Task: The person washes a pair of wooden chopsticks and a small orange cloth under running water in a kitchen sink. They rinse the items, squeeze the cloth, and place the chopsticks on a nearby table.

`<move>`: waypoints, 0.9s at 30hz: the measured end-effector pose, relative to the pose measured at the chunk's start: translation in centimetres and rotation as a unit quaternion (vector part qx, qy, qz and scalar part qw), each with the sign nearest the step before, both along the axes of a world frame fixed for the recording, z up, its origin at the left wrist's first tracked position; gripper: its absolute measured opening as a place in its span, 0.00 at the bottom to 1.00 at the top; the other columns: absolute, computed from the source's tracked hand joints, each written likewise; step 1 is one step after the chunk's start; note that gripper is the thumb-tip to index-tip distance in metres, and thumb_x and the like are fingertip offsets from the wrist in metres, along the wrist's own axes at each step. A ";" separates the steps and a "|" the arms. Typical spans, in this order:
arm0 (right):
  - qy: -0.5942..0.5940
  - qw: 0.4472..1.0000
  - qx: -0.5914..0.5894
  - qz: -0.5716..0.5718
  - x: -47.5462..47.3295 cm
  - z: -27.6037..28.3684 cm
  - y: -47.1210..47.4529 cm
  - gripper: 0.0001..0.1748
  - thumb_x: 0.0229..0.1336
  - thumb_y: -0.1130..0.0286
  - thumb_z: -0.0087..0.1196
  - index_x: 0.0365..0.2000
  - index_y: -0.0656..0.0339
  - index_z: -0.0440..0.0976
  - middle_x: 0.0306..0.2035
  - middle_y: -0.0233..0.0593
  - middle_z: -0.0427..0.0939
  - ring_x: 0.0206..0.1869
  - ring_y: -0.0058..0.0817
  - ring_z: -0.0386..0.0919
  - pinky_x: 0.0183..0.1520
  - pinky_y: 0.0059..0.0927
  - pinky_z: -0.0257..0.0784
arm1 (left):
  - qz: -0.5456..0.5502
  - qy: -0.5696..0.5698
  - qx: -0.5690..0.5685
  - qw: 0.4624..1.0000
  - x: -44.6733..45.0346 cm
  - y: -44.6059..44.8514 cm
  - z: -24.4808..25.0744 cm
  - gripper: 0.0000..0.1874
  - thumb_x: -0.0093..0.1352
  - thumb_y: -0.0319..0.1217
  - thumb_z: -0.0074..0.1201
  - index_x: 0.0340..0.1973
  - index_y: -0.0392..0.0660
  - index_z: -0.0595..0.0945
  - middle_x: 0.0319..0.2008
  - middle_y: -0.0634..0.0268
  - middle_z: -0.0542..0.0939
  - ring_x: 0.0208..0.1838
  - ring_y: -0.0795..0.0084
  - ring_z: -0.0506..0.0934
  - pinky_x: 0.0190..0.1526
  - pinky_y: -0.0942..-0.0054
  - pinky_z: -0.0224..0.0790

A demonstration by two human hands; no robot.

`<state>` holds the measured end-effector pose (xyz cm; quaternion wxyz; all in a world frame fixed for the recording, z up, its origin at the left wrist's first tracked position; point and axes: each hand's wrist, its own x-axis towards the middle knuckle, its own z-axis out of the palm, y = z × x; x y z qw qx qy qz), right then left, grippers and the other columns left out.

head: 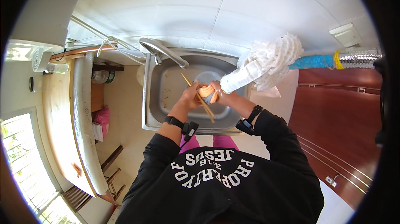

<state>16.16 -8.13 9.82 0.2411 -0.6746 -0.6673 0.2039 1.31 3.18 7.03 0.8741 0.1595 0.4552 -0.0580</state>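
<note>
Over the stainless steel sink point(168, 116), my left hand point(190, 96) is closed around a pair of wooden chopsticks point(206, 107), which slant from upper left to lower right. Between my two hands is an orange and grey cloth point(207, 92), bunched up. My right hand point(219, 92) grips its right side. Beneath my hands, a clear round bowl or lid point(207, 76) shows partly in the basin. Small brownish food bits lie on the basin's left floor.
A curved metal faucet point(168, 56) reaches over the basin from the upper left. White foam netting on a wrapped pipe point(242, 75) juts over the right rim, close to my right hand. A wooden table point(59, 99) stands at the left, a dark red door point(337, 111) at the right.
</note>
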 end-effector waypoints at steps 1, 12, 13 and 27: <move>-0.014 1.000 0.020 0.018 0.2 0.3 0.1 0.22 0.38 0.71 0.64 0.37 0.61 0.69 0.33 0.45 0.73 0.38 0.45 0.75 0.39 0.37 0.70 | -0.029 -0.026 -0.022 0.999 -0.1 0.2 -1.4 0.24 0.74 0.50 0.33 0.46 0.46 0.76 0.44 0.60 0.80 0.47 0.61 0.79 0.49 0.54 0.73; -0.114 0.987 0.097 0.061 0.3 -1.5 -0.1 0.10 0.55 0.72 0.48 0.39 0.59 0.72 0.37 0.47 0.69 0.35 0.42 0.74 0.38 0.40 0.71 | -0.051 -0.165 -0.149 0.974 0.1 -1.4 -0.2 0.23 0.73 0.49 0.35 0.42 0.44 0.76 0.35 0.55 0.81 0.36 0.55 0.80 0.26 0.66 0.76; -0.151 0.984 0.053 0.074 -0.1 -0.6 -0.1 0.14 0.52 0.73 0.49 0.42 0.59 0.71 0.35 0.45 0.68 0.33 0.42 0.73 0.37 0.39 0.71 | -0.028 -0.126 -0.155 0.979 0.5 -1.6 -0.5 0.20 0.73 0.46 0.35 0.39 0.44 0.76 0.32 0.56 0.80 0.32 0.58 0.80 0.21 0.68 0.72; 0.001 0.994 -0.103 0.044 -1.9 -5.9 -0.2 0.13 0.47 0.67 0.57 0.34 0.63 0.72 0.28 0.54 0.79 0.32 0.49 0.80 0.34 0.46 0.74 | -0.336 0.149 0.611 0.701 0.6 -3.6 4.7 0.23 0.68 0.45 0.41 0.34 0.39 0.83 0.34 0.46 0.81 0.39 0.46 0.80 0.44 0.54 0.72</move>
